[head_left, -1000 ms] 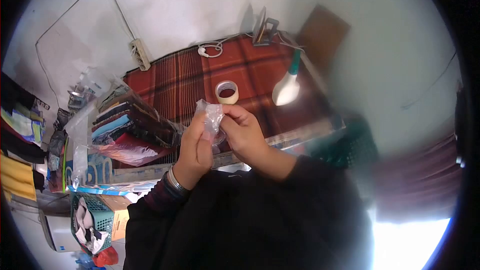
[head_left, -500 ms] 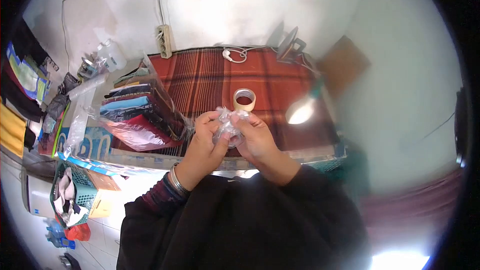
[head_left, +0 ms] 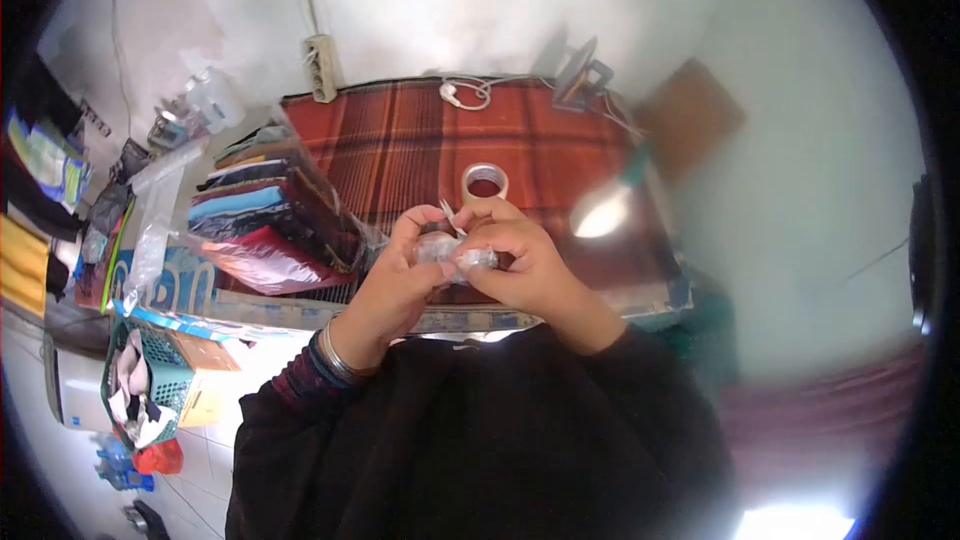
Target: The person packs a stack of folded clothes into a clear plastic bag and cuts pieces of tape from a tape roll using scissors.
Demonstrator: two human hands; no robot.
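My left hand (head_left: pixel 390 280) and my right hand (head_left: pixel 525 258) meet in front of my chest, above the near part of the table. Both are closed, fingers and thumbs pinching a crumpled piece of clear plastic (head_left: pixel 432 246). A thin pale tip (head_left: pixel 449 212) sticks up between the fingers; its kind is unclear. Just beyond my right hand lies a roll of tape (head_left: pixel 469 181) on the red plaid cloth (head_left: pixel 400 120). Left of my hands, a stack of folded clothes (head_left: pixel 240 202) sits in a clear plastic bag. Whether the held plastic joins that bag is hidden.
At the back right stands an iron (head_left: pixel 578 82), its white cord (head_left: pixel 470 102) on the cloth. A lamp (head_left: pixel 602 215) glows at the right. A power strip (head_left: pixel 320 70) is against the wall. Bottles (head_left: pixel 215 98) stand back left; a green basket (head_left: pixel 165 365) is below, left.
The crumpled plastic is gathered tighter and lower between my hands. My right fingers have curled inward over it, and a pale tip now shows. The view has shifted slightly.
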